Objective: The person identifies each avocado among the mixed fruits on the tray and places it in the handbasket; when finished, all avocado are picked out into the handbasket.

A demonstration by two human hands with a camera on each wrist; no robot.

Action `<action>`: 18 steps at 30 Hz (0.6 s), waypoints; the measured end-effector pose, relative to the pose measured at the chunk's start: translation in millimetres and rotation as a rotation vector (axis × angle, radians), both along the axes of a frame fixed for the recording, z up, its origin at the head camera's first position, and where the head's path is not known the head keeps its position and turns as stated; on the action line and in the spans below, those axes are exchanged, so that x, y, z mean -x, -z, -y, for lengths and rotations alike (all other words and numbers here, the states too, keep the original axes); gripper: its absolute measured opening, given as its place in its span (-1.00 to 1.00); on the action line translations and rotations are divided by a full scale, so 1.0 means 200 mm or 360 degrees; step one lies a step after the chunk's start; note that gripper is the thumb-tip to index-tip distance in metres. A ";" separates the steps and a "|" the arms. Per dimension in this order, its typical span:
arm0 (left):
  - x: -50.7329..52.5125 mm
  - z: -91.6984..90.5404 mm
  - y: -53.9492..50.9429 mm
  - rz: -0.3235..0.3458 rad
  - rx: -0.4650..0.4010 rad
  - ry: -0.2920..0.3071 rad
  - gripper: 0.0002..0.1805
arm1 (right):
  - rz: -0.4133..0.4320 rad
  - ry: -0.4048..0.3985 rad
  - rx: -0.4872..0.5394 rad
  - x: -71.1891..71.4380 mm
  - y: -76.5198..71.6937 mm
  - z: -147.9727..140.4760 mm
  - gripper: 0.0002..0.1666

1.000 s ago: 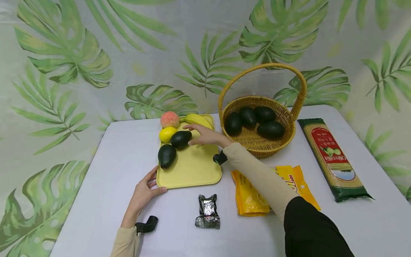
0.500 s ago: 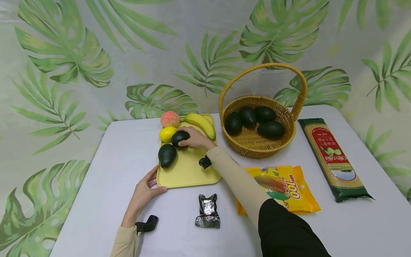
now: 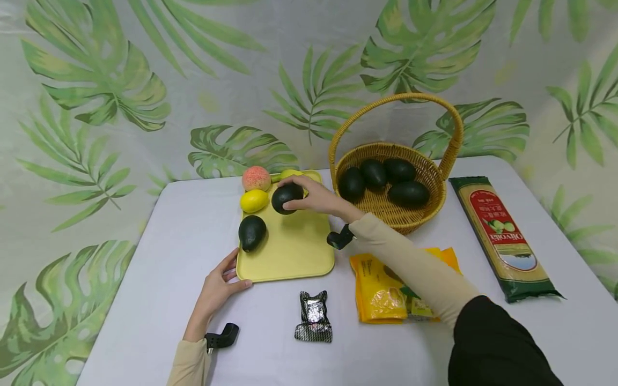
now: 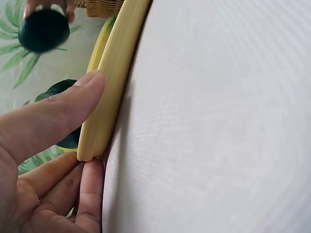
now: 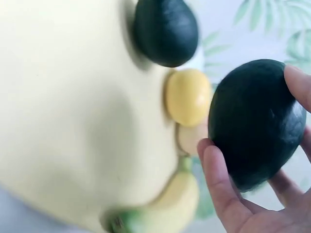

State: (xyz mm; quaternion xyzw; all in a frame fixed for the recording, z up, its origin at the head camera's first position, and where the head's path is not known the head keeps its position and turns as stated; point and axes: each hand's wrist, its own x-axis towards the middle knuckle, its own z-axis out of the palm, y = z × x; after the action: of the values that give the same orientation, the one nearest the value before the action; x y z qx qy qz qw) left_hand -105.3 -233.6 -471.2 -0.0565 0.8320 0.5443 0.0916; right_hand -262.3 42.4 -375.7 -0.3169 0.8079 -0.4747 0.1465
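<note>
My right hand (image 3: 321,198) holds a dark green avocado (image 3: 287,199) raised above the yellow tray (image 3: 289,262). In the right wrist view, fingers and thumb curl round this avocado (image 5: 257,124), which hangs apart from the tray. My left hand (image 3: 217,289) grips the tray's near left corner, thumb along the front rim and fingers at the left side; the left wrist view shows the thumb against the tray (image 4: 109,92). A second avocado (image 3: 252,234) lies on the tray's left side. Behind it are a lemon (image 3: 254,200), a peach (image 3: 256,178) and a banana (image 3: 291,173), partly hidden by my right hand.
Right of the tray stands a wicker basket (image 3: 372,209) with a tall handle and several avocados inside. Yellow snack bags (image 3: 381,295) lie under my right forearm. A small black-and-silver packet (image 3: 314,316) lies in front. A pasta bag (image 3: 504,236) is at far right.
My right hand reached left to the avocado beside the lemon, took hold of it, lifted it and moved it right. My left hand stayed at the tray corner.
</note>
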 end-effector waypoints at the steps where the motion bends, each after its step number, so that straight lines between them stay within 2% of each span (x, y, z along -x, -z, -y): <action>1: 0.00 0.00 0.00 -0.0001 0.0001 -0.0002 -0.03 | 0.0021 -0.0013 0.0012 -0.01 -0.02 -0.04 -0.40; 5: 0.00 0.01 0.01 0.0004 -0.0010 -0.0003 -0.02 | 0.0081 -0.0028 0.0037 -0.07 -0.10 -0.24 -0.42; 9: 0.01 0.01 0.02 0.0025 -0.0026 -0.0006 -0.01 | 0.0087 0.0038 -0.0032 -0.11 -0.15 -0.47 -0.41; 14: 0.01 0.01 0.02 0.0026 -0.0021 -0.0009 0.00 | 0.0083 0.0208 -0.0164 -0.14 -0.15 -0.72 -0.40; 18: 0.00 0.01 0.01 0.0009 0.0002 0.0001 -0.01 | 0.0118 0.0318 -0.0256 -0.15 -0.12 -0.86 -0.35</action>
State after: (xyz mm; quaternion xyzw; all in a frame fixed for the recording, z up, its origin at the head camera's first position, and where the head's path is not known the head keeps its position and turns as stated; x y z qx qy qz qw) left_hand -106.0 -236.5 -473.3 -0.0579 0.8321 0.5435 0.0941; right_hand -232.3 213.4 -352.6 -0.2043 0.8649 -0.4321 0.1533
